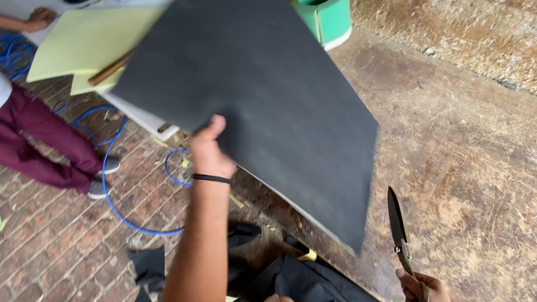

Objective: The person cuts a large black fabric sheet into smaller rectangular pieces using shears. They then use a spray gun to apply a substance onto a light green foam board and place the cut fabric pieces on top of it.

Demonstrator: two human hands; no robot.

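Nearest the camera, the person's right hand (426, 293) is closed around the handle of a pair of long dark shears (399, 231), blades shut and pointing up and away over the worn wooden desk (501, 171). Higher in the view, the left hand (210, 151), with a black band at the wrist, pinches the near left edge of a large dark grey sheet (260, 95), thumb on top and fingers hidden beneath. That sheet is lifted and tilted, its lower corner hanging just above the desk edge close to the shears' tip, its upper part covering a pale board and a stack of yellow-green sheets (86, 43).

By the look of it, the step in hand is positioning: the sheet is being carried or turned while the shears wait, not yet cutting. A next move would call for laying the sheet flat and steady, and opening the blades at an edge.

A green foam roll (326, 12) stands at the back of the desk. Another person in a white shirt stands to the left on the brick floor (27, 261), where a blue hose (119, 196) and dark offcuts (147, 271) lie.
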